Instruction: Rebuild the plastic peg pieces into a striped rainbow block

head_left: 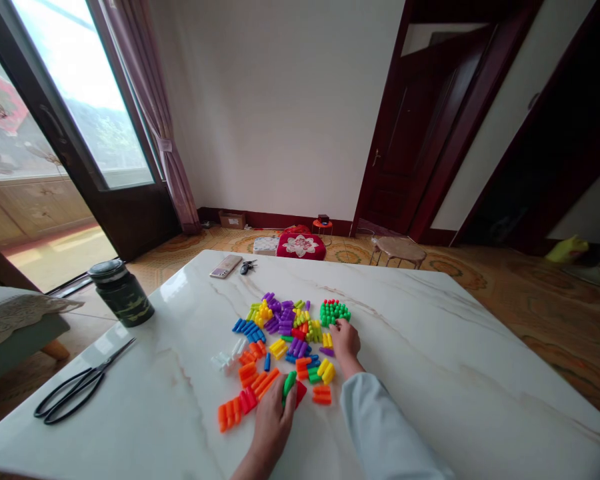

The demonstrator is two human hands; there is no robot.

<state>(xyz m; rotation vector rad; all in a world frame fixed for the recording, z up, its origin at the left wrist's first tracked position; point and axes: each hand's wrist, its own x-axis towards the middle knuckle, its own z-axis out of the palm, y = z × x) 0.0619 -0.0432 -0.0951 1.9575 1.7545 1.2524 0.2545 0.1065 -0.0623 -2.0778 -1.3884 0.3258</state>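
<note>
Pinched in L hand (271, 415): green pc (289, 385), long axis fwd-right. Just beyond curled R hand (347, 341), grip unclear: green cluster (334, 313).

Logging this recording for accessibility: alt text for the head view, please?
The left hand holds a green piece; the right hand is at a green cluster, amid colourful pieces on a white marbled table. Scissors lie at left.

This looks like a room in a home: a purple curtain (143, 87) hangs beside a glass door (87, 87), a lace cloth (15, 313) drapes a seat (17, 357), and a red flowered cushion (301, 246) sits above the patterned floor (460, 293) near a panelled wooden door (410, 127).
</note>
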